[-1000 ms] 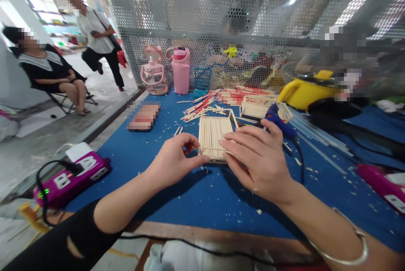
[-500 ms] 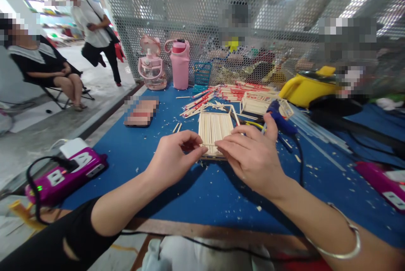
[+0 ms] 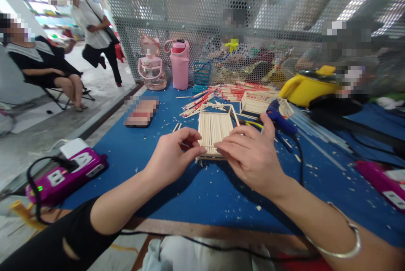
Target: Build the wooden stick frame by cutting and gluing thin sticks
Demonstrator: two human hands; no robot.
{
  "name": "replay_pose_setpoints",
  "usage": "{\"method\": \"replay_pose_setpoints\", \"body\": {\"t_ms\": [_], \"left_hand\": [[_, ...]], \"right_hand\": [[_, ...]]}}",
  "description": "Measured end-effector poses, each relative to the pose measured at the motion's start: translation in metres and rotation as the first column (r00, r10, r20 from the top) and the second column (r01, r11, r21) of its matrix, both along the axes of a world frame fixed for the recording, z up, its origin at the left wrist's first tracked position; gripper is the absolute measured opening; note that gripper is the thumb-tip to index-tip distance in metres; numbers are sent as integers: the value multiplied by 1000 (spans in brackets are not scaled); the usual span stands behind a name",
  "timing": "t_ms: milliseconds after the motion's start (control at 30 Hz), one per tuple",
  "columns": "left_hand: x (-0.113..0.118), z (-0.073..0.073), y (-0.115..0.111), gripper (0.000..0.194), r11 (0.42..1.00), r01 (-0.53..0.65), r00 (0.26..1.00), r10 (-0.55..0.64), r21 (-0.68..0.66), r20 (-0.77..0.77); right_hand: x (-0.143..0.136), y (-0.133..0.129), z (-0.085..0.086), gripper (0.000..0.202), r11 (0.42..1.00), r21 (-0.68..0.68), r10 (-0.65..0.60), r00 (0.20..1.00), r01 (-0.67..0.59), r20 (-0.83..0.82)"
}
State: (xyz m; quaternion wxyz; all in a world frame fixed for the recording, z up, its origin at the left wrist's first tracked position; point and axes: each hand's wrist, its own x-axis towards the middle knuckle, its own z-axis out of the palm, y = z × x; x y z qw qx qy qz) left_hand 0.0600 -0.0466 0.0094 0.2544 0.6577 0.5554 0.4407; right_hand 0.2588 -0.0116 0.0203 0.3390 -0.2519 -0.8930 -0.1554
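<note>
A small frame of pale wooden sticks (image 3: 215, 127), with a slatted panel of sticks side by side, rests on the blue table between my hands. My left hand (image 3: 172, 153) pinches the left end of a thin wooden stick (image 3: 210, 146) lying crosswise at the frame's near side. At the other end, the fingertips of my right hand (image 3: 253, 157) close on the same stick and partly hide it. Behind my right hand lies a blue glue gun (image 3: 281, 120), its cable trailing toward me.
Red-wrapped stick bundles (image 3: 234, 92) and another stick frame (image 3: 253, 103) lie behind. Clear glue sticks (image 3: 319, 130) are at right, near a yellow pot (image 3: 305, 89). A phone (image 3: 141, 111), pink bottle (image 3: 179, 66) and purple power strip (image 3: 68, 174) line the left. Two people are beyond.
My hands have barely moved and keep the stick at the frame's near side; the frame's lower left corner shows more now. The seated person at left has raised one hand.
</note>
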Motion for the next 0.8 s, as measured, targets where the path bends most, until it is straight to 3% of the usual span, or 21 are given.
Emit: {"method": "replay_pose_setpoints", "body": {"t_ms": [400, 600, 800], "left_hand": [[-5, 4, 1, 16, 999, 39, 992, -36, 23, -118], [-12, 8, 2, 36, 993, 91, 969, -72, 72, -235], [-17, 10, 1, 29, 973, 73, 993, -50, 219, -106]], "right_hand": [[2, 0, 1, 12, 1000, -23, 8, 1000, -8, -5], [1, 0, 2, 12, 1000, -25, 14, 1000, -14, -4], [1, -1, 2, 14, 999, -32, 13, 1000, -12, 16]]}}
